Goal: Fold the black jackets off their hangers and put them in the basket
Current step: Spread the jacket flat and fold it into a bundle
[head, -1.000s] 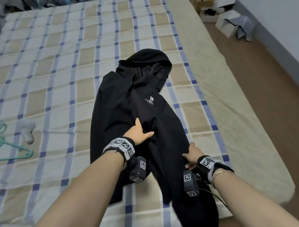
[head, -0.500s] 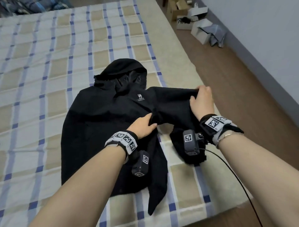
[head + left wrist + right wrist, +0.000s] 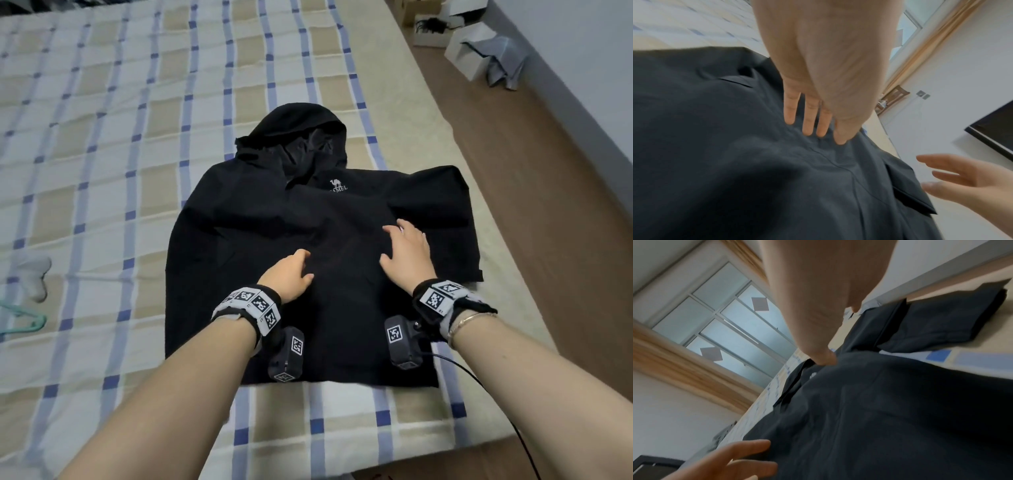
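Light: soft, even daylight via window [image 3: 719, 324] | Shadows: faint | Blur: motion smear in wrist views | Distortion: wide-angle bending at edges.

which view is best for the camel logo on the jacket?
Head view: the white camel logo sits unobstructed on the black jacket below the hood. Right wrist shows only a blurred white speck; left wrist shows bare fabric, no logo.

A black hooded jacket [image 3: 274, 240] lies flat, front up, on the checked bed [image 3: 102, 154]. Its hood [image 3: 301, 137] points to twelve o'clock and the hem to six. A small white camel logo [image 3: 337, 185] sits on the chest just below the hood. One sleeve [image 3: 442, 212] is folded and lies out toward three o'clock.
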A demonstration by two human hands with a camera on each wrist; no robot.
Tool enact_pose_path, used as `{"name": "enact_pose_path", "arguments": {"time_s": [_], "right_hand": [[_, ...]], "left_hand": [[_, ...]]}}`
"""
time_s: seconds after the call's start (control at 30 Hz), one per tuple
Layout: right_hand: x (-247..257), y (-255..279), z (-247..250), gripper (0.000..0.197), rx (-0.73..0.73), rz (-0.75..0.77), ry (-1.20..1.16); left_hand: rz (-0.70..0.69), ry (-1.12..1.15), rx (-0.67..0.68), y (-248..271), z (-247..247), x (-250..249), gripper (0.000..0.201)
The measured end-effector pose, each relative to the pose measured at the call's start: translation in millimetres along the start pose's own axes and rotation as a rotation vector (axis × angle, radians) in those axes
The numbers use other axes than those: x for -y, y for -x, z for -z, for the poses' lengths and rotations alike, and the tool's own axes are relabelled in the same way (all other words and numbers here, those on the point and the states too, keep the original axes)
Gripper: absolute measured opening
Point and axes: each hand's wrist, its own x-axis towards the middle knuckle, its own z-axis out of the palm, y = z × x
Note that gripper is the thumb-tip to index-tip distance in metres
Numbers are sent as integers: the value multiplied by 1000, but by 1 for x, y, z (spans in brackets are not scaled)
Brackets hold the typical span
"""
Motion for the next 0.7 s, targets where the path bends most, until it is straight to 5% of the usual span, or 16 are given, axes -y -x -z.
{"name": "enact_pose_path", "arguments": {"time_s": [0.23,0.4,0.53,0.7], "right_hand": [[72,31,-72,65,147,148,81],[130,55,-132,72,205,194,82],[175,78,-185,80,238,246,126],[213,94,-241,89,302,253,199]], "left_hand": [[263,-74,-144,45,6,115,71],[445,-74,-143,77,5,211,56],[573,-167,52,97,-4,276,48],[472,-9,298,103,-34,321,63]]}}
